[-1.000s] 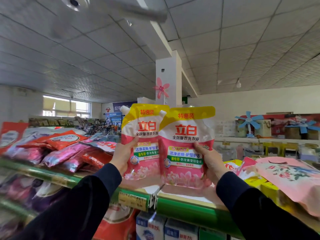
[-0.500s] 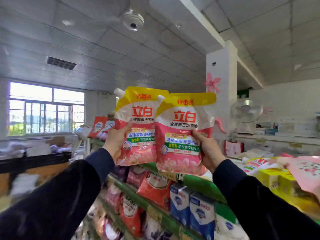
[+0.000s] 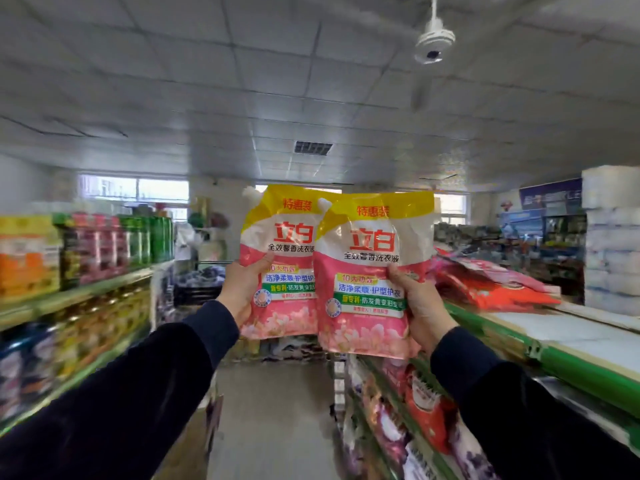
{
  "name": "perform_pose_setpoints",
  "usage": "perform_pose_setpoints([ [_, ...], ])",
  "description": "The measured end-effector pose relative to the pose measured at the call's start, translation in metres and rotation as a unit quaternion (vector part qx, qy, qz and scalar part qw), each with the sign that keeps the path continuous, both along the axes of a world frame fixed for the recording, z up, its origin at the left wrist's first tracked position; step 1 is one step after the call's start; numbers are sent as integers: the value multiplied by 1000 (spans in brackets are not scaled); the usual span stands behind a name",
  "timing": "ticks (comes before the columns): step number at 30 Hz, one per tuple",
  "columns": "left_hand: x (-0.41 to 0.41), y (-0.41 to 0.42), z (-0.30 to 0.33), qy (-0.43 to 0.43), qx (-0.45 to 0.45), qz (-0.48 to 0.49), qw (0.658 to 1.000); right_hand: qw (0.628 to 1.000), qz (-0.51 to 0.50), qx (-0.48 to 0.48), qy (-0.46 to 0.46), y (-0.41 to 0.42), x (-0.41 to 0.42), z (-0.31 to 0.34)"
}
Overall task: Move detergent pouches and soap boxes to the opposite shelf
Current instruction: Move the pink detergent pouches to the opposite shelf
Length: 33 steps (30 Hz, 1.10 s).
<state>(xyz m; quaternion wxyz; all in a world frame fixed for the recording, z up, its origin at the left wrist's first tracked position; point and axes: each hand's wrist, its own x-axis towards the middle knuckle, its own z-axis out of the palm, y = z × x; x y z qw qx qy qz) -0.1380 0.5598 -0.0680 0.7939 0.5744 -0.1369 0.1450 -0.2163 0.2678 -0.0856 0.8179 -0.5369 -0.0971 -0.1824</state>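
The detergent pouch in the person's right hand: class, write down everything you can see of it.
The right-hand pouch is a soft, glossy plastic bag, yellow on top, white in the middle and pink with flowers below, with red characters and a white spout at its upper left corner. It is held upright in mid-air over the aisle. The right hand grips its right edge, thumb on the front. Its left edge overlaps the matching left-hand pouch.

**Bright shop, smeared edges**

Even, soft daylight enters through the far windows (image 3: pixel 133 192), which glare white. The shelves (image 3: pixel 79 292) at both sides streak with motion blur, and wide-angle distortion bends the ceiling (image 3: pixel 242 81). Only the two pouches (image 3: pixel 370 271) at centre stay fairly sharp. Shadows are faint.
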Motion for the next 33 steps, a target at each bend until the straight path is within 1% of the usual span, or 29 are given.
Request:
perform_pose_setpoints([
  [6,-25,124,-2,-9,-3,88,996,995,102,-4,-1,118,40,0],
  [11,-49,254,-5,-23,-6,172,985,983,185,-15,1,252,70,2],
  [16,-80,388,-4,-31,9,258,966,961,276,-11,3,396,80,7],
  [20,-113,479,3,-26,18,309,950,942,336,-1,-23,497,81,16],
  [25,-156,564,16,-19,13,394,919,916,400,-9,-38,595,86,28],
  [33,-202,644,25,-12,19,493,870,863,503,-15,-37,718,103,35],
])
